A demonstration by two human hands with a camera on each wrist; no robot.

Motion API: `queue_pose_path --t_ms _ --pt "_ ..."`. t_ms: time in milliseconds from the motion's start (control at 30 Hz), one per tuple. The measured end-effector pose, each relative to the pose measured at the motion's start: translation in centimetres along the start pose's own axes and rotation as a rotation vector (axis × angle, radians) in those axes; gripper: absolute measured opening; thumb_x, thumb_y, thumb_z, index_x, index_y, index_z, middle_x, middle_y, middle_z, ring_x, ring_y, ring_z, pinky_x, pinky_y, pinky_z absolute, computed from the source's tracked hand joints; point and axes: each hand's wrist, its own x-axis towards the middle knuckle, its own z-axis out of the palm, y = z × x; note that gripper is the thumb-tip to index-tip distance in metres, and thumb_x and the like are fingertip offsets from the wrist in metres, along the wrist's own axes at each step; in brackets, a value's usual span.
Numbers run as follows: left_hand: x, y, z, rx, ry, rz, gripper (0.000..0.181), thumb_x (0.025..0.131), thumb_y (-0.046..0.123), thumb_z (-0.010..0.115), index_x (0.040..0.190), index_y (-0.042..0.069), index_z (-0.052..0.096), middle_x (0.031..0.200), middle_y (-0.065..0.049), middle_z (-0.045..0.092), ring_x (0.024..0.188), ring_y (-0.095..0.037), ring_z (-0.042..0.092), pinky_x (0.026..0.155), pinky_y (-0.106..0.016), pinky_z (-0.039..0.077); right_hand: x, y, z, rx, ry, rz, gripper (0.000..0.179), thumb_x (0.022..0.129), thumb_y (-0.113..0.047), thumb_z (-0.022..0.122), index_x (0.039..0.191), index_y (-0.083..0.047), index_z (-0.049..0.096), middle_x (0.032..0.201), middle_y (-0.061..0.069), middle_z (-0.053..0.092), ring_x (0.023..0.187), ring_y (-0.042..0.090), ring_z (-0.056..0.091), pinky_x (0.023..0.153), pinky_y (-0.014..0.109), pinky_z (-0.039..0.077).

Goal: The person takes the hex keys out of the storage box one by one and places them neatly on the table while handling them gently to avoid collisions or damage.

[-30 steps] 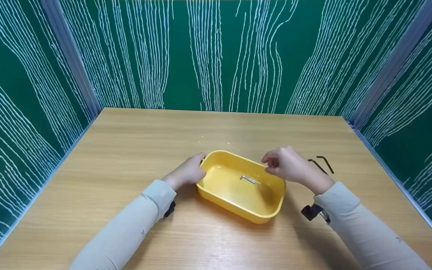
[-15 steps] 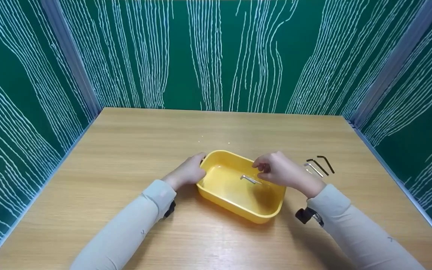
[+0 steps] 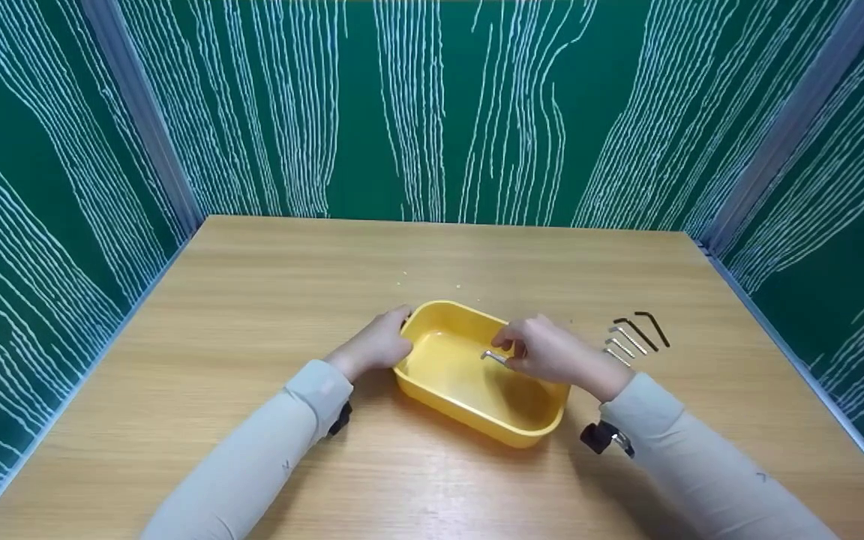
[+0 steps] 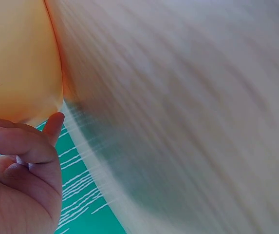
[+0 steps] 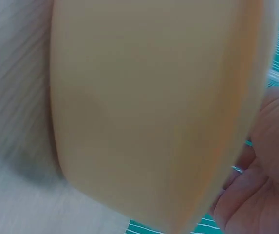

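Note:
At the middle of the table a yellow plastic bin (image 3: 469, 405) stands at a slant. My left hand (image 3: 376, 341) grips its left end, thumb at the rim; in the left wrist view that hand (image 4: 22, 175) has its fingers against the bin's outer wall (image 4: 20, 58). A silver hex key (image 3: 493, 357) lies on the bin's floor. My right hand (image 3: 544, 351) reaches in over the far right rim, fingers bent and thumb tip right at the key, with a gap between finger and thumb. The bin's wall (image 5: 139, 107) hides part of the right hand (image 5: 261, 180) in its wrist view.
Right of the bin, several hex keys lie in a slanted row: black ones (image 3: 653, 328) at the far end, silver ones (image 3: 629, 340) nearer, partly behind the right wrist. Tiny pale specks (image 3: 458, 286) dot the wooden table (image 3: 289, 277) beyond the bin. Green, white-lined panels surround the table.
My right hand has moved left and down into the bin, closer to the silver hex key, uncovering silver keys on the table. The left hand and bin have stayed put.

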Motion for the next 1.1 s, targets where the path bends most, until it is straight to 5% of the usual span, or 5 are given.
queue_pose_path --t_ms 600,900,1100 --pt "0.0 0.2 0.0 -0.012 0.009 0.003 0.062 0.091 -0.008 0.053 0.153 0.0 0.053 0.12 -0.016 0.07 0.093 -0.019 0.065 0.086 -0.034 0.06 0.8 0.2 1.7 -0.031 -0.071 -0.019 0.029 0.09 0.009 0.074 0.117 0.002 0.081 0.115 0.018 0.081 0.086 0.024 0.072 0.079 0.036 0.064" --pt "0.4 -0.2 0.0 -0.003 -0.009 -0.017 0.061 0.093 -0.005 0.052 0.153 -0.001 0.051 0.122 -0.014 0.068 0.095 -0.02 0.065 0.089 -0.036 0.059 0.9 0.1 2.4 -0.13 -0.056 -0.062 0.025 0.091 0.006 0.074 0.115 0.001 0.08 0.103 0.014 0.08 0.078 0.018 0.064 0.069 0.028 0.056" --pt "0.5 -0.2 0.0 -0.002 -0.006 -0.017 0.061 0.093 -0.005 0.052 0.154 -0.001 0.051 0.123 -0.014 0.068 0.096 -0.021 0.064 0.091 -0.037 0.059 0.9 0.2 2.6 -0.146 -0.044 -0.084 0.027 0.089 0.009 0.073 0.114 0.001 0.081 0.104 0.014 0.081 0.082 0.021 0.068 0.075 0.034 0.061"
